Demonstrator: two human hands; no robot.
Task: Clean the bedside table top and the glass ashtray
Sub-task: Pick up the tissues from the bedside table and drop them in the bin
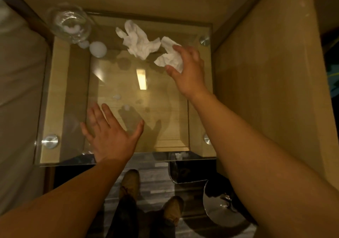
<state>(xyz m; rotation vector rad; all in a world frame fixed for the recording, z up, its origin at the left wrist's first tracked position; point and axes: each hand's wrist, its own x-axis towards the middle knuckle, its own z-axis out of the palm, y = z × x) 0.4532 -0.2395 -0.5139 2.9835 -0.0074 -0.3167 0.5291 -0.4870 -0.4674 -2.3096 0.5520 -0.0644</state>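
one crumpled tissue [169, 58] is pinched by the right hand [189, 74].

the left forearm [55, 201] and the right forearm [256, 146], both bare, reach forward from the lower corners. the left hand [110, 136] is flat, palm down, fingers straight and spread, thumb stretched out to the right. the right hand [189, 72] is farther forward, fingers and thumb curled round a crumpled tissue [169, 59].

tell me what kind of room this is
Likely a bedroom, perhaps a hotel room: a pale bed edge sits beside a square glass-topped wooden bedside table, with a clear round glass ashtray at its back left corner.
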